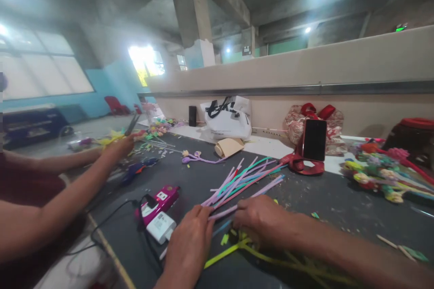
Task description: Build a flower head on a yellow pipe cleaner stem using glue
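My left hand (pixel 190 241) is closed, its thumb and fingers pinched on a lilac pipe cleaner (pixel 222 213) low over the dark table. That stem runs across to my right hand (pixel 257 216), whose fingers are curled over it; their tips are hidden underneath. Just beyond both hands lies a loose bundle of pipe cleaners (pixel 242 180) in lilac, teal, blue and pink. Below my right hand, yellow-green pipe cleaners (pixel 222 255) spread over the table, partly covered by my forearm.
Left of my hands sit a magenta power strip (pixel 159 203), a white charger (pixel 161 226) and black cables. Behind stand a phone (pixel 314 140) and a white bag (pixel 227 119). Pipe-cleaner flowers (pixel 379 176) lie right. At left, a person's hand (pixel 126 142) holds scissors (pixel 133 123).
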`<action>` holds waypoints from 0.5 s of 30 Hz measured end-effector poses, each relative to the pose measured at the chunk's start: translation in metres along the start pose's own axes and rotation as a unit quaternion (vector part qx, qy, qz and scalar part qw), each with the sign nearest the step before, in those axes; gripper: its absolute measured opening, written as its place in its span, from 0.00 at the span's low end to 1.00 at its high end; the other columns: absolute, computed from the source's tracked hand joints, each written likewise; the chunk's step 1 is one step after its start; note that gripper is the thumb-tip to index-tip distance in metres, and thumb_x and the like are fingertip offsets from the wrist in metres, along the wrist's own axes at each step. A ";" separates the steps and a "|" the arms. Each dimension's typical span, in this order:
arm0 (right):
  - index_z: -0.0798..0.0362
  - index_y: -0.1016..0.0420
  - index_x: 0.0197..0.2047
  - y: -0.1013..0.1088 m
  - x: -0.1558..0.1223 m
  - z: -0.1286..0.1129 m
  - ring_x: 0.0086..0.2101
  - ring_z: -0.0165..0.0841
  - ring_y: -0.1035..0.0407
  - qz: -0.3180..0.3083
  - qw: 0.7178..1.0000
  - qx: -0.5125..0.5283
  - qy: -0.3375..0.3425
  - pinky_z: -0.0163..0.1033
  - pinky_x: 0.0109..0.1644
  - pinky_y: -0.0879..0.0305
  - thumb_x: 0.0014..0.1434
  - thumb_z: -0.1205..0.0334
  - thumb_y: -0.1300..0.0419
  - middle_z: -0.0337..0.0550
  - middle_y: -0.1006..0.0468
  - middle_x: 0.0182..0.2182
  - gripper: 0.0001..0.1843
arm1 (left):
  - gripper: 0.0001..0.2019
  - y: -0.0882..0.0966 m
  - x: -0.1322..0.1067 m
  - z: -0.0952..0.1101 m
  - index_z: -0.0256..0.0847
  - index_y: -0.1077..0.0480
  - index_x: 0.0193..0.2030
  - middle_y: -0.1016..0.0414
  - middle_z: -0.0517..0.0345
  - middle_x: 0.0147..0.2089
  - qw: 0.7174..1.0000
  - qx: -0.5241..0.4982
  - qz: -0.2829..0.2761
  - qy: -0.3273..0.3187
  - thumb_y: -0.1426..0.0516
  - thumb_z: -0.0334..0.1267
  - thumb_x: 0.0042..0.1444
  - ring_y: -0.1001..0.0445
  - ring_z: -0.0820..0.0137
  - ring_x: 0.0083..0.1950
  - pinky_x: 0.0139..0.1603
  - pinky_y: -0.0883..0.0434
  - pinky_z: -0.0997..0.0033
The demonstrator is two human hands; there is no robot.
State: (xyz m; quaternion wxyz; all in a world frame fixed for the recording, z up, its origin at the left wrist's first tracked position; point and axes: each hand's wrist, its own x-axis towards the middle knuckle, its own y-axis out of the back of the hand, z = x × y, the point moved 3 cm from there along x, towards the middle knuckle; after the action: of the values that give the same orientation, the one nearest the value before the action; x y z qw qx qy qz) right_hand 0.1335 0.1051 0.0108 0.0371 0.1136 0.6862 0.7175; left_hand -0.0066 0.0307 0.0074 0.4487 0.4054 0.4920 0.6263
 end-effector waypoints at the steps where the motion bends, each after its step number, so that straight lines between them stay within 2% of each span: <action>1: 0.51 0.29 0.32 -0.001 0.006 -0.005 0.24 0.31 0.34 0.002 1.000 -0.004 0.016 0.35 0.21 0.53 0.55 0.66 0.49 0.40 0.27 0.27 0.07 | 0.13 0.000 -0.002 0.001 0.39 0.32 0.45 0.28 0.51 0.44 1.000 0.001 0.008 -0.007 0.54 0.30 0.56 0.29 0.63 0.45 0.45 0.33 0.64; 3: 0.51 0.29 0.35 -0.004 0.016 -0.014 0.27 0.33 0.33 0.003 0.999 -0.010 0.048 0.35 0.23 0.51 0.55 0.64 0.48 0.41 0.27 0.30 0.07 | 0.14 -0.001 -0.007 0.001 0.39 0.32 0.46 0.29 0.51 0.46 0.999 -0.002 0.023 -0.024 0.53 0.29 0.55 0.30 0.63 0.47 0.47 0.34 0.63; 6: 0.51 0.29 0.34 -0.012 0.025 -0.015 0.30 0.33 0.33 -0.006 0.997 -0.011 0.076 0.35 0.25 0.48 0.56 0.61 0.46 0.40 0.27 0.30 0.06 | 0.14 -0.007 -0.017 0.002 0.42 0.31 0.43 0.28 0.53 0.45 0.998 -0.009 0.024 -0.053 0.52 0.28 0.53 0.31 0.63 0.46 0.47 0.34 0.61; 10: 0.52 0.28 0.30 -0.020 0.017 0.002 0.27 0.32 0.35 -0.024 0.998 -0.009 0.049 0.35 0.24 0.49 0.52 0.66 0.44 0.40 0.28 0.27 0.04 | 0.13 -0.014 -0.024 0.002 0.46 0.29 0.40 0.27 0.56 0.43 0.997 -0.001 0.027 -0.077 0.50 0.29 0.53 0.30 0.64 0.46 0.46 0.33 0.61; 13: 0.52 0.28 0.26 -0.011 -0.001 0.019 0.28 0.31 0.35 -0.031 0.999 0.013 0.019 0.34 0.27 0.48 0.52 0.67 0.45 0.40 0.27 0.27 0.06 | 0.11 -0.015 -0.030 -0.002 0.46 0.30 0.42 0.27 0.55 0.44 0.992 0.008 0.073 -0.105 0.49 0.32 0.53 0.30 0.64 0.47 0.46 0.32 0.62; 15: 0.51 0.27 0.29 0.004 -0.018 0.028 0.29 0.30 0.35 -0.025 0.999 0.033 -0.017 0.33 0.28 0.47 0.52 0.67 0.46 0.39 0.26 0.30 0.07 | 0.09 -0.016 -0.036 -0.005 0.46 0.29 0.40 0.26 0.57 0.41 0.985 0.010 0.091 -0.145 0.47 0.35 0.53 0.28 0.65 0.44 0.44 0.31 0.65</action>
State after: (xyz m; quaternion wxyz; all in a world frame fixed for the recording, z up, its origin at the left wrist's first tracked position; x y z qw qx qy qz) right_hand 0.1570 0.1283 0.0140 0.0627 0.1099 0.7117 0.6910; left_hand 0.0010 -0.0034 -0.0114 0.4521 0.5401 0.3889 0.5938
